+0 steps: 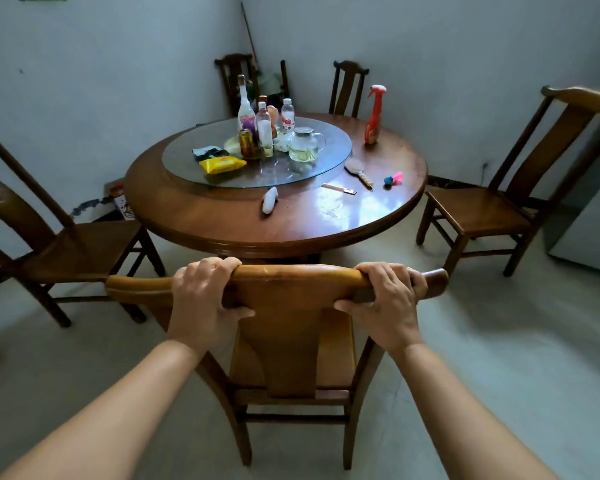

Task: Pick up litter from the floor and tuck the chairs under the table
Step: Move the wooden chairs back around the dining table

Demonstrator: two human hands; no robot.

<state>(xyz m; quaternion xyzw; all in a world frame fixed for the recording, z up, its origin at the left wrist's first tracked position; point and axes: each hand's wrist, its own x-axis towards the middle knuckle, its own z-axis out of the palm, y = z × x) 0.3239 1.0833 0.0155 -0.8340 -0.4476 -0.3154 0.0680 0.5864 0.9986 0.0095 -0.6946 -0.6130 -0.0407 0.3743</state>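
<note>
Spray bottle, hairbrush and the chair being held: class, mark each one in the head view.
Spray bottle (375, 119), head view, on its red body.
Hairbrush (355, 165), head view, on its head.
Held chair (291, 282), head view, on its top rail.

At my twelve o'clock a glass turntable carries a cluster of bottles, a drink can, a glass jug and a yellow packet. Toward one o'clock I see a red spray bottle standing upright, with a hairbrush, a small blue and pink toy and a flat wooden strip lying near it. A white object that I can't identify lies just in front of the turntable.
</note>
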